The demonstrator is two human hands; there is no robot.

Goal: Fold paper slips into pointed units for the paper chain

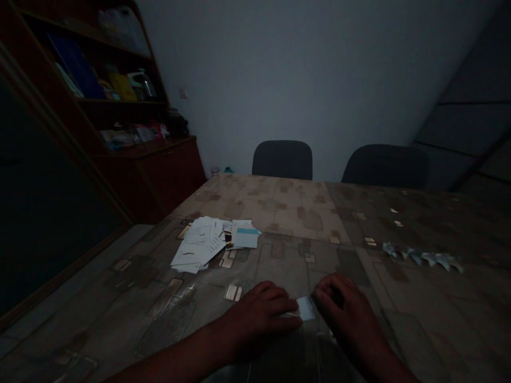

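Near the front of the table, a small white piece of paper (306, 308) lies between my two hands. My left hand (265, 316) grips its left side, with fingers and thumb closed over it and covering part of it. At its right edge my right hand (344, 306) has its fingers curled in a pinch on the paper. Further off to the left rests a loose pile of white paper cards (202, 242). Beside that pile is a card with a light blue strip (246, 232).
A patterned cloth (279, 202) covers the table. Crumpled silvery strips (423, 258) lie at the right. Two dark chairs (282, 158) stand at the far side, before a pale wall. A wooden cabinet (159, 170) with filled shelves is at the left.
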